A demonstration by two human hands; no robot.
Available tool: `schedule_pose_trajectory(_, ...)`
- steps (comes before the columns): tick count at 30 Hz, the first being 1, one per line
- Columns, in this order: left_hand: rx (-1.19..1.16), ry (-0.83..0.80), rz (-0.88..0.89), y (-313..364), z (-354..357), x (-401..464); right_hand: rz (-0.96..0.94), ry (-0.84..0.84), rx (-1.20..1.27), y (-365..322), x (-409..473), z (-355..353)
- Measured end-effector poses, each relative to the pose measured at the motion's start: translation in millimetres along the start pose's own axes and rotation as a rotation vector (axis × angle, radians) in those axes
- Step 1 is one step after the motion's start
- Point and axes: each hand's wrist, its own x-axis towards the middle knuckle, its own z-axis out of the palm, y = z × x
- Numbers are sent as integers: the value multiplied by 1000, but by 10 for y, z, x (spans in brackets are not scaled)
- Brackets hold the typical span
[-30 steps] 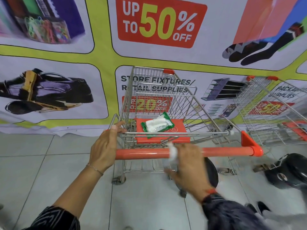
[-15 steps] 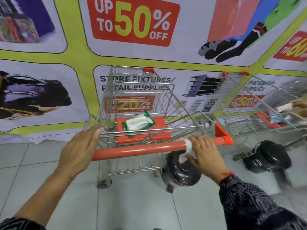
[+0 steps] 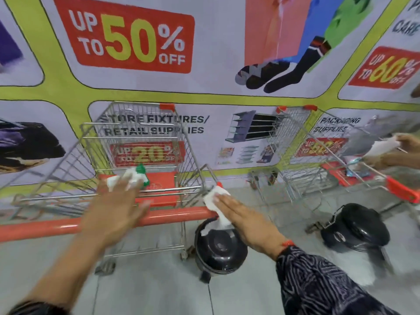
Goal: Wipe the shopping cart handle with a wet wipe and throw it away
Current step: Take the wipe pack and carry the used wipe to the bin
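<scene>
A steel wire shopping cart (image 3: pixel 145 133) stands in front of me with an orange handle (image 3: pixel 177 215) running across its near end. My right hand (image 3: pixel 245 214) holds a white wet wipe (image 3: pixel 216 201) at the handle's right end. My left hand (image 3: pixel 113 210) hovers blurred over the handle's middle, fingers spread, holding nothing. A green and white wipe packet (image 3: pixel 134 178) lies on the cart's orange seat flap (image 3: pixel 161 185), partly hidden by my left fingers. A black round bin (image 3: pixel 219 250) sits on the floor just below my right hand.
A second cart (image 3: pixel 318 155) stands to the right, where another person's hands (image 3: pixel 400 148) hold a white wipe. A second black bin (image 3: pixel 355 228) sits beneath it. A printed sale banner (image 3: pixel 204 53) covers the wall behind. The floor (image 3: pixel 154 289) is grey tile.
My right hand has slid the wipe along the handle to its right end. My left hand has let go of the cart's left side and moved over the middle. The view has shifted right.
</scene>
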Motion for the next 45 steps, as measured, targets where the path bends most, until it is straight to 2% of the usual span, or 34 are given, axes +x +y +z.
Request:
schedule_pose_trajectory(2,-62,-156,170,764,-1,199,63,25,97,67,-3,78)
schedule_pose_trajectory(5,-164,-210,277,1584,87,521,255,145,230,270,-137,151)
schedule_pose_trajectory(8,-173,-262,346,1702,160,628,427,181,238,502,-333,326)
schedule_pose_trajectory(13,-137,-243,455,1665,263,639,664,107,101,733,-613,718)
schedule_pose_trajectory(17,-146,-277,445,1687,268,668,681,-31,-13,764,-703,1007)
schedule_pose_trajectory(20,-158,-301,442,1711,257,671,733,-132,75,778,-757,1115)
schedule_pose_trajectory(29,-244,-354,361,1722,232,706,905,-60,236,1067,-609,1389)
schedule_pose_trajectory(35,-180,-338,275,1848,222,802,971,-61,272,1140,-508,1409)
schedule_pose_trajectory(41,-322,-379,186,1840,303,877,982,7,272,1194,-471,1492)
schedule_pose_trajectory(45,-479,-399,130,1841,263,864,990,-30,295,1265,-343,1566)
